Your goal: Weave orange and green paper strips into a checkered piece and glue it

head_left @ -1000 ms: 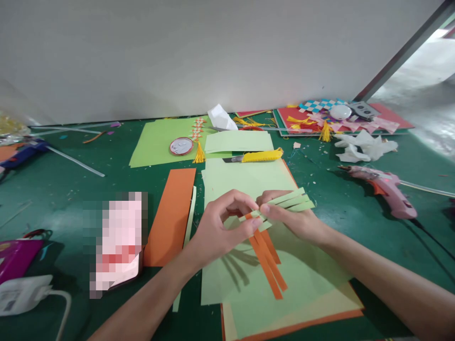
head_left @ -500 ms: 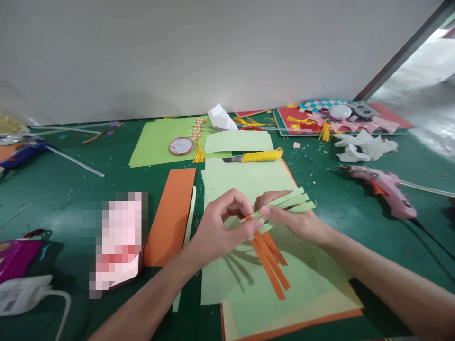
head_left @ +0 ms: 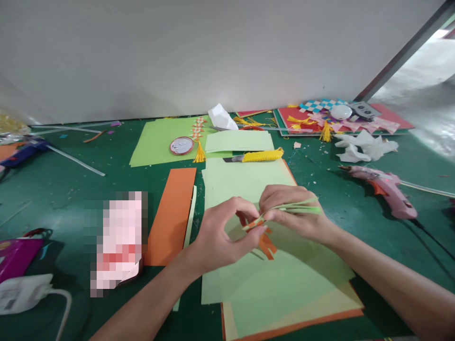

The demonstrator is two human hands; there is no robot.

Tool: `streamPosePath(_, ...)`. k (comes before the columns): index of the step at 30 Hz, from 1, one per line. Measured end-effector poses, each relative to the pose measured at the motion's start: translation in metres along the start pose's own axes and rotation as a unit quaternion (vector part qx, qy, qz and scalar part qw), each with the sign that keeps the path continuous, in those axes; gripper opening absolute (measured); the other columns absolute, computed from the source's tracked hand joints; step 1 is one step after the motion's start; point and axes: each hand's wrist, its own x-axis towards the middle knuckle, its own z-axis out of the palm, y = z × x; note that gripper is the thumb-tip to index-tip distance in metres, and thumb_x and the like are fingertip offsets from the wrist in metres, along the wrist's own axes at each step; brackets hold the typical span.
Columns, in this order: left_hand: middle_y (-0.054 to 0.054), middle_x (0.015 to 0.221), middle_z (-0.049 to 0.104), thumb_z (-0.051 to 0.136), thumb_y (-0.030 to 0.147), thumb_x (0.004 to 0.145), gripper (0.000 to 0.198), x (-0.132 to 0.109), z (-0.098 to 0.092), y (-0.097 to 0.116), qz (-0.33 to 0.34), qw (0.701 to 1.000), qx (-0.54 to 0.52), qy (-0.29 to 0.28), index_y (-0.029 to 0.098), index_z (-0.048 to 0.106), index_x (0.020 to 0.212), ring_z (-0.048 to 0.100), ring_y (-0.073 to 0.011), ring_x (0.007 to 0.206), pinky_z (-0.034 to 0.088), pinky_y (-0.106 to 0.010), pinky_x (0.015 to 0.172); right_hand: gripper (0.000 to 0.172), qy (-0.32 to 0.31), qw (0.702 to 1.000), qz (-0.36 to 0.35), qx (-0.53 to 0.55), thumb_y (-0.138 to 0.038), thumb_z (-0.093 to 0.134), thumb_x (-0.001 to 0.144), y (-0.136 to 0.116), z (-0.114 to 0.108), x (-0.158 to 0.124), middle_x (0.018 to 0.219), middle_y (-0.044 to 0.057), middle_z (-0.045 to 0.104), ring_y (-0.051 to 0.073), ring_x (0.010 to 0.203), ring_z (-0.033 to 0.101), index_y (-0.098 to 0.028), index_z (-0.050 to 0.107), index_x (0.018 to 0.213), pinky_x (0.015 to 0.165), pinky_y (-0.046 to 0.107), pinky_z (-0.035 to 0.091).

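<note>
Both hands meet above the middle of the table (head_left: 53,189) and hold a small bunch of crossed paper strips (head_left: 256,222) between them, lifted just off the paper below. The left hand (head_left: 220,237) is closed narrowly, its thumb and forefinger pinching the strips where they cross. The right hand (head_left: 298,215) is closed on the same bunch from the other side, with the green strips (head_left: 302,206) running out flat over its fingers toward the right. The orange strips (head_left: 266,245) hang down short below the pinch. Under the hands lies a pale green sheet (head_left: 249,182) on top of a stack of other sheets. A long orange sheet (head_left: 170,213) lies just left of that stack. A yellow box cutter (head_left: 261,155) rests at the far edge of the pale green sheet. A pink glue gun (head_left: 384,187) lies well apart to the right, with crumpled white paper (head_left: 362,146) beyond it. A phone (head_left: 117,241) sits to the left of the orange sheet.
</note>
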Motion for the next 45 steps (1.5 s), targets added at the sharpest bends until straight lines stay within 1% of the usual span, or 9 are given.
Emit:
streamPosePath(14, 0.002, 0.069, 0.056, 0.060, 0.005, 0.078, 0.018, 0.001, -0.001, 0.000, 0.001, 1.000, -0.019, -0.013, 0.021, 0.052, 0.082, 0.053, -0.0106, 0.062, 0.046, -0.025, 0.059, 0.010, -0.022, 0.999, 0.022, 0.020, -0.017, 0.063, 0.085, 0.001, 0.002, -0.001, 0.072, 0.002, 0.068, 0.014, 0.068, 0.057, -0.020, 0.069, 0.078, 0.065, 0.030, 0.047)
streamPosePath(26, 0.003, 0.069, 0.052, 0.059, 0.004, 0.077, 0.020, -0.002, -0.001, 0.000, -0.038, 0.998, -0.042, -0.028, 0.021, 0.050, 0.079, 0.050, -0.0103, 0.061, 0.042, -0.025, 0.059, 0.019, -0.052, 0.994, 0.091, 0.027, -0.029, 0.060, 0.088, 0.000, 0.003, -0.003, 0.072, 0.004, 0.066, 0.015, 0.068, 0.058, -0.018, 0.070, 0.076, 0.064, 0.030, 0.049)
streamPosePath(29, 0.003, 0.069, 0.052, 0.060, 0.007, 0.080, 0.017, -0.001, -0.002, 0.001, -0.068, 0.995, -0.067, -0.019, 0.021, 0.050, 0.078, 0.050, -0.0099, 0.061, 0.042, -0.024, 0.059, 0.019, -0.038, 0.991, 0.122, 0.046, -0.030, 0.061, 0.087, -0.002, 0.004, -0.003, 0.072, 0.004, 0.064, 0.014, 0.066, 0.059, -0.017, 0.069, 0.076, 0.060, 0.028, 0.049)
streamPosePath(32, 0.002, 0.075, 0.053, 0.057, 0.022, 0.089, 0.008, 0.001, -0.003, 0.000, -0.143, 0.981, -0.130, 0.002, 0.021, 0.053, 0.082, 0.052, -0.0102, 0.065, 0.043, -0.023, 0.062, 0.021, 0.016, 0.983, 0.168, 0.070, -0.033, 0.061, 0.087, -0.003, 0.006, -0.003, 0.069, 0.001, 0.061, 0.011, 0.060, 0.058, -0.017, 0.065, 0.074, 0.054, 0.024, 0.048)
streamPosePath(35, 0.000, 0.080, 0.055, 0.042, 0.044, 0.096, 0.027, 0.004, -0.003, -0.002, -0.241, 0.943, -0.230, 0.011, 0.022, 0.056, 0.086, 0.056, -0.0135, 0.073, 0.047, -0.026, 0.068, 0.027, 0.050, 0.975, 0.200, 0.076, -0.036, 0.060, 0.088, -0.004, 0.008, -0.002, 0.068, 0.000, 0.058, 0.010, 0.056, 0.058, -0.016, 0.063, 0.070, 0.052, 0.023, 0.048)
streamPosePath(38, -0.003, 0.083, 0.060, 0.033, 0.053, 0.096, 0.040, 0.007, -0.002, -0.003, -0.300, 0.899, -0.318, -0.025, 0.022, 0.057, 0.086, 0.061, -0.0174, 0.080, 0.050, -0.032, 0.076, 0.030, 0.061, 0.969, 0.220, 0.092, -0.038, 0.060, 0.087, -0.004, 0.009, 0.001, 0.063, -0.002, 0.056, 0.010, 0.053, 0.057, -0.016, 0.060, 0.067, 0.050, 0.023, 0.048)
streamPosePath(40, -0.004, 0.086, 0.064, 0.042, 0.052, 0.094, 0.034, 0.008, -0.002, -0.002, -0.310, 0.892, -0.326, -0.047, 0.022, 0.057, 0.089, 0.064, -0.0186, 0.083, 0.050, -0.035, 0.080, 0.031, 0.074, 0.963, 0.236, 0.106, -0.040, 0.060, 0.087, -0.003, 0.009, 0.001, 0.059, -0.003, 0.055, 0.009, 0.049, 0.055, -0.016, 0.057, 0.067, 0.048, 0.022, 0.046)
streamPosePath(42, -0.003, 0.088, 0.066, 0.058, 0.045, 0.088, 0.023, 0.009, -0.001, 0.000, -0.312, 0.899, -0.301, -0.057, 0.022, 0.057, 0.091, 0.064, -0.0181, 0.084, 0.050, -0.033, 0.080, 0.032, 0.089, 0.961, 0.241, 0.106, -0.041, 0.059, 0.088, -0.002, 0.009, 0.002, 0.056, -0.004, 0.053, 0.008, 0.047, 0.052, -0.017, 0.056, 0.067, 0.047, 0.021, 0.044)
streamPosePath(45, -0.001, 0.082, 0.069, 0.068, 0.035, 0.083, 0.019, 0.009, 0.000, 0.003, -0.318, 0.917, -0.236, -0.050, 0.021, 0.057, 0.089, 0.064, -0.0148, 0.077, 0.048, -0.025, 0.070, 0.034, 0.106, 0.961, 0.240, 0.086, -0.043, 0.056, 0.090, -0.001, 0.009, 0.001, 0.053, -0.005, 0.051, 0.007, 0.047, 0.049, -0.017, 0.056, 0.068, 0.047, 0.021, 0.042)
